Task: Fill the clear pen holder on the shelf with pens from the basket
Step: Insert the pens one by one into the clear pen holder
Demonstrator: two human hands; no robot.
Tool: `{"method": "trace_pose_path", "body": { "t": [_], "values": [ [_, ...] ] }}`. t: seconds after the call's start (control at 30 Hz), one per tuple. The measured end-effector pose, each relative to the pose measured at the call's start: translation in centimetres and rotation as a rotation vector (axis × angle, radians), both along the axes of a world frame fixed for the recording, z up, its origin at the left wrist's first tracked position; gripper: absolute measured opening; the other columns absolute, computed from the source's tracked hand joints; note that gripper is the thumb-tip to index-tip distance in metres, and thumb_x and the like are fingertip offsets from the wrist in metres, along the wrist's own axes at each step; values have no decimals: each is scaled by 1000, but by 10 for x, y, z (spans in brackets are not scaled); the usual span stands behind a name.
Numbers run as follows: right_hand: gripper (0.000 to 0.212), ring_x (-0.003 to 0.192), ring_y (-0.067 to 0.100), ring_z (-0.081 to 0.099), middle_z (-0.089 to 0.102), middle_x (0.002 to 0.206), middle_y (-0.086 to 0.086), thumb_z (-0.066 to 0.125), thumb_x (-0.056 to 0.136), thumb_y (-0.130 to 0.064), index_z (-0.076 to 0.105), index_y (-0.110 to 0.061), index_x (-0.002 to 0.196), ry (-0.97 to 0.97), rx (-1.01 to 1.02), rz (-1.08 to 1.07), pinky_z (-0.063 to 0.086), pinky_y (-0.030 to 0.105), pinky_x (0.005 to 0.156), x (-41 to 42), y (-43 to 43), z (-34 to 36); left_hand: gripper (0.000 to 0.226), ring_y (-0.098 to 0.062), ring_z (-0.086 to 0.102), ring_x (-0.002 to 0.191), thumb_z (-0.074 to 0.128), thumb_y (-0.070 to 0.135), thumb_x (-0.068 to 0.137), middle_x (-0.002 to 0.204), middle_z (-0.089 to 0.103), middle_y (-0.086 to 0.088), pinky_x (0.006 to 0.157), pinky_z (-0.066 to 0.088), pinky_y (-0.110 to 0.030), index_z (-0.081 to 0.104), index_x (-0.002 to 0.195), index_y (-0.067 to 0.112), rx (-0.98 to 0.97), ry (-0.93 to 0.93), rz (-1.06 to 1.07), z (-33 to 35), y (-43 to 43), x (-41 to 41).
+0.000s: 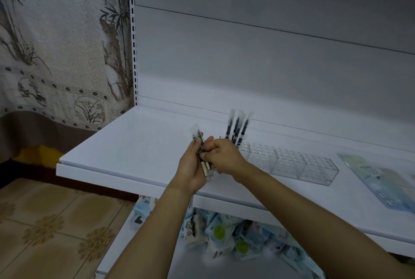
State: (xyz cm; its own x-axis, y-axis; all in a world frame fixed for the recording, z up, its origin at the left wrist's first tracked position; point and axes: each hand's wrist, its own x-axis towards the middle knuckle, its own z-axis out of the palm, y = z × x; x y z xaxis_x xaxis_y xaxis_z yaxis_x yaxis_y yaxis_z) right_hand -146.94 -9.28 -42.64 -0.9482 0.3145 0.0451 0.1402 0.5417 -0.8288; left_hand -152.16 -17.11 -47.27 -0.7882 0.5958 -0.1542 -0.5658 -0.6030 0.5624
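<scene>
A: Where do things stand?

B: The left hand (190,166) is wrapped round a small bundle of pens (200,144), held upright over the front of the shelf (134,139). The right hand (221,154) pinches one pen of that bundle between thumb and fingers. The clear pen holder (292,164) sits on the shelf just right of the hands. Three pens (237,127) stand in its leftmost compartment, and the other compartments look bare. The basket is out of view.

A: How to do this step well?

B: I'd draw the one pen straight up along the bundle, with a firm left grip so the rest don't spill. Then lower it, same end down as its neighbours, into the compartment beside them. Let go only once it leans on a wall. The holder looks like light plastic, so a sideways knock could slide it.

A: Anything readable?

B: Little. The pens carry pale labels low on the barrel, too small to read. A blue packet (146,203) under the shelf shows "ZE", the rest hidden. The flat printed card (379,180) on the right and the heap of packets (224,236) below are too blurred.
</scene>
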Motion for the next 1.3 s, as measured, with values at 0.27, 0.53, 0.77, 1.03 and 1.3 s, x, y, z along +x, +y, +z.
{"method": "trace_pose_path", "body": {
  "t": [0.27, 0.53, 0.77, 1.03, 1.3],
  "values": [
    [14, 67, 6, 59, 64, 78, -7, 66, 86, -12, 61, -24, 80, 55, -84, -43, 36, 9, 42, 0, 0, -2, 31, -20, 71, 76, 42, 32, 101, 90, 73, -7, 64, 56, -34, 67, 101, 14, -33, 20, -54, -2, -2, 0],
    [9, 55, 12, 60, 66, 73, 5, 63, 89, -14, 62, -17, 98, 97, -118, -53, 41, 20, 40, 10, 8, 15, 30, -26, 63, 105, 47, 23, 100, 115, 66, -16, 94, 50, -40, 63, 121, 9, 2, 67, -27, -2, -3, -2],
    [24, 53, 17, 65, 69, 90, 9, 49, 89, -4, 61, -13, 109, 175, -162, -70, 46, 23, 43, 23, 28, 34, 21, -4, 36, 44, 51, 22, 99, 63, 48, 3, 56, 47, -15, 60, 116, 18, 77, -30, 16, -1, 0, -5],
    [11, 55, 17, 62, 65, 90, 8, 52, 97, -19, 59, -11, 100, 295, -181, -149, 50, 25, 46, 37, 60, 47, 22, -8, 40, 44, 39, 17, 99, 61, 50, 1, 62, 47, -21, 59, 102, 9, 100, -84, 58, -3, 1, -5],
    [8, 64, 12, 64, 68, 92, -3, 59, 93, -20, 63, -17, 99, 431, -101, -366, 50, 27, 60, 38, 86, 36, 14, -7, 56, 52, 50, 15, 98, 68, 60, 1, 68, 55, -22, 63, 98, 14, 114, -36, 65, -1, 1, -3]
  ]
}}
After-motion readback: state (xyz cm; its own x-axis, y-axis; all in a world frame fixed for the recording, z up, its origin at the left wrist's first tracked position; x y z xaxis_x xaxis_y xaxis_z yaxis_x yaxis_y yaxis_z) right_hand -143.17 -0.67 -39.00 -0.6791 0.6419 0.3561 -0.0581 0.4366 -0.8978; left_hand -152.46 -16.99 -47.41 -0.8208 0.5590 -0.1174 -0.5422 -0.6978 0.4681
